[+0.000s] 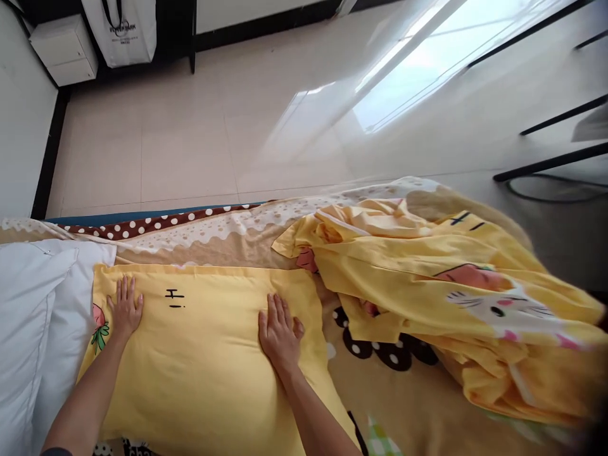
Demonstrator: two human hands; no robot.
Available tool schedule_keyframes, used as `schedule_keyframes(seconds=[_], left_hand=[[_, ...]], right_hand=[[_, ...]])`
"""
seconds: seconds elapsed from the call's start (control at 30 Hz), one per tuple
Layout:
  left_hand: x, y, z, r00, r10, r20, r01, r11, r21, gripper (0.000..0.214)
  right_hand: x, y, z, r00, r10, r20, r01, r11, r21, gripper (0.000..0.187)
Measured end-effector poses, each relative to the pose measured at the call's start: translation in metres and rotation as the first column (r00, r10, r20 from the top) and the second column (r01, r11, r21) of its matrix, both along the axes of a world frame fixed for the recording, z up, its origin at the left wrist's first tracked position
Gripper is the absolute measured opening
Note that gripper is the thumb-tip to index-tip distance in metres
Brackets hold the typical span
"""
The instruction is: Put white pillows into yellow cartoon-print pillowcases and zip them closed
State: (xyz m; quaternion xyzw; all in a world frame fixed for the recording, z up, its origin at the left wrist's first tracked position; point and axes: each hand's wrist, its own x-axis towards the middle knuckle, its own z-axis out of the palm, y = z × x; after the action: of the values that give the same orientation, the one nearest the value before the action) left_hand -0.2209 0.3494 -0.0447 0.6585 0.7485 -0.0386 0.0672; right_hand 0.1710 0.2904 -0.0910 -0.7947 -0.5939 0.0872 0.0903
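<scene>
A plump yellow pillow (204,354) lies on the bed right in front of me, with "Hi" lettering near its far edge and a carrot-like print at its left side. My left hand (125,308) rests flat on the pillow's far left part, fingers stretched out. On the far right part my right hand (280,332) presses down palm first, its thumb apart from the fingers. Neither hand grips anything. To the right, a crumpled yellow cloth (403,266) with a white cat-like face print lies in loose folds, apart from my right hand.
White pillows (28,329) lie at the left beside the yellow one. A tan patterned sheet (394,399) covers the bed. Beyond its edge is a shiny tiled floor (190,133), with a white box (66,50) and a white bag (124,38) at the back left. Dark legs (551,161) stand at right.
</scene>
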Motion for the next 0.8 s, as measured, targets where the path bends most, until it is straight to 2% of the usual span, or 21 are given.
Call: schedule_keyframes(seconds=[0.17,0.3,0.8], left_hand=[[-0.005,0.001,-0.037,1.0,0.005,0.014,-0.008,0.987,0.158,0.061],[-0.01,-0.004,-0.054,0.999,-0.016,0.034,0.008,0.979,0.203,0.065],[-0.015,-0.008,-0.057,0.99,-0.139,0.0,0.133,0.95,0.283,0.064]], right_hand=[[0.004,-0.004,-0.027,1.0,-0.006,0.025,0.004,0.996,0.089,0.059],[0.003,-0.005,-0.043,0.998,-0.02,0.06,0.012,0.99,0.139,0.064],[0.009,-0.009,-0.054,0.996,-0.021,0.084,0.007,0.987,0.162,0.067]])
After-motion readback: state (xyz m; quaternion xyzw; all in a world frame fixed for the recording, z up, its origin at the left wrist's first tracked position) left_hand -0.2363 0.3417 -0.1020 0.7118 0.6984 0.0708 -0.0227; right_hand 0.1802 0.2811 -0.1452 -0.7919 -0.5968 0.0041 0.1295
